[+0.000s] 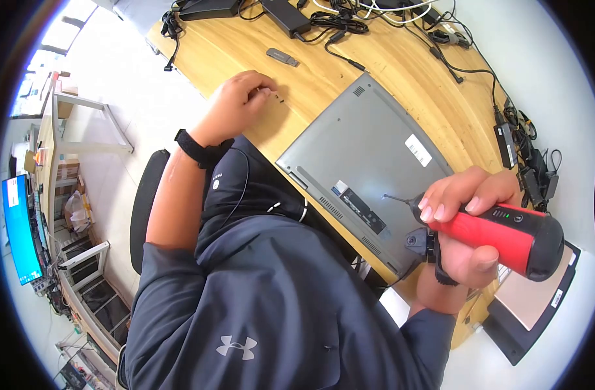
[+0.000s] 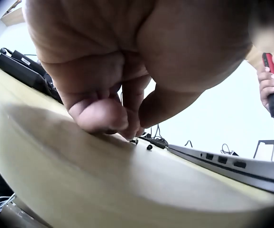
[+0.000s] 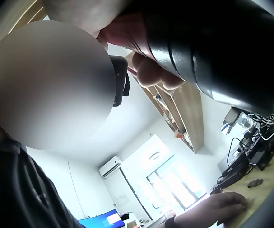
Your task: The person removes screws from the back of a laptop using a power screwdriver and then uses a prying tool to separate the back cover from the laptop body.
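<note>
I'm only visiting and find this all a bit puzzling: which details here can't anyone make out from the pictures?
- Head view: most lettering on the black label is too small to read.
- Head view: the screen of the laptop is hidden, since it lies underside up.
- Left wrist view: what, if anything, the left hand pinches beside the small dark screws; its fingers block it.
- Right wrist view: the electric screwdriver is cut off by the edge.
</note>
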`<state>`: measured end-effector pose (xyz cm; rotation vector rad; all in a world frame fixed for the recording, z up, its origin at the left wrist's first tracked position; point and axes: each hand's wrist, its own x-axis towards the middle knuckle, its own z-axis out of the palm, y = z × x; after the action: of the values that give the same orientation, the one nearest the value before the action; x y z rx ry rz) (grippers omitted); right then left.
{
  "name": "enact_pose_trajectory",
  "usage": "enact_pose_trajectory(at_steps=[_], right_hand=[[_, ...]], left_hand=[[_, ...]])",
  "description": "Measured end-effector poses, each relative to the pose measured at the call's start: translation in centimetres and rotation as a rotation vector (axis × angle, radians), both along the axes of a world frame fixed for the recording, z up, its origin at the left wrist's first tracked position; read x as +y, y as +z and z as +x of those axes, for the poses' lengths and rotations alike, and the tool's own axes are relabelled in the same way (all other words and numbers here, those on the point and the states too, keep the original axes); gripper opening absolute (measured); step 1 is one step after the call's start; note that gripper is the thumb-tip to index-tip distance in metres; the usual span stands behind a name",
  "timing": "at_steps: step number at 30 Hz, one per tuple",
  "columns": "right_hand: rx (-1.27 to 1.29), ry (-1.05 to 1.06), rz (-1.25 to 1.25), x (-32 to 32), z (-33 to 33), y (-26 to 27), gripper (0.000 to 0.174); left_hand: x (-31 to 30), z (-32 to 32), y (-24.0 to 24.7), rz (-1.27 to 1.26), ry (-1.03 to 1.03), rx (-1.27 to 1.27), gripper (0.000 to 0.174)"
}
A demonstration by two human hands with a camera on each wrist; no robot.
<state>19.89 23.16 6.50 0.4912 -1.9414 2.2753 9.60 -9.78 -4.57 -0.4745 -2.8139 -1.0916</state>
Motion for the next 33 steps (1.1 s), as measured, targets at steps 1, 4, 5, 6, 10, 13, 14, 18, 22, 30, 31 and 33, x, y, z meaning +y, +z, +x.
enact_pose_trajectory(at_steps=[1,4,5,6,10,13,14,18,22,30,31,33], right_hand=[[-0.028,-0.003,0.016,0.0,0.0,0.2,0.064],[-0.054,-0.004,0.031,0.1,0.2,0.3,0.064],[-0.053,0.004,0.028,0.1,0.2,0.4,0.064],[-0.055,-0.005,0.034,0.2,0.2,0.4,0.064],[-0.058,-0.008,0.040,0.5,0.2,0.5,0.063],[-0.046,0.012,0.035,0.7,0.2,0.5,0.063],[-0.046,0.010,0.041,0.7,0.3,0.5,0.063],[-0.054,0.013,0.062,0.7,0.5,0.6,0.064],[-0.075,0.005,0.039,0.7,0.7,0.6,0.065],[-0.033,0.006,0.007,1.2,0.8,0.4,0.064],[-0.031,0.018,0.005,1.5,0.9,0.4,0.064],[0.061,0.086,-0.054,2.5,0.2,0.3,0.064]], left_hand=[[-0.3,0.1,0.2,-0.002,-0.003,0.003,0.013],[-0.1,0.6,1.9,0.027,-0.022,-0.020,0.013],[0.3,0.9,2.8,0.008,-0.067,-0.038,0.011],[0.9,1.2,3.4,-0.010,-0.113,-0.056,0.009],[4.9,2.5,4.4,0.069,-0.258,0.007,0.007],[8.4,3.8,5.4,0.026,-0.529,-0.078,0.008],[9.6,4.3,5.5,0.008,-0.593,-0.091,0.011],[13.4,5.5,3.1,0.003,-0.681,-0.045,0.019],[15.7,5.9,2.2,-0.103,-0.732,-0.055,0.019],[16.9,6.0,0.9,-0.155,-0.769,0.054,0.010],[17.0,6.1,0.7,-0.140,-0.759,0.080,0.009],[17.1,6.2,0.9,-0.181,-0.740,0.074,0.009]])
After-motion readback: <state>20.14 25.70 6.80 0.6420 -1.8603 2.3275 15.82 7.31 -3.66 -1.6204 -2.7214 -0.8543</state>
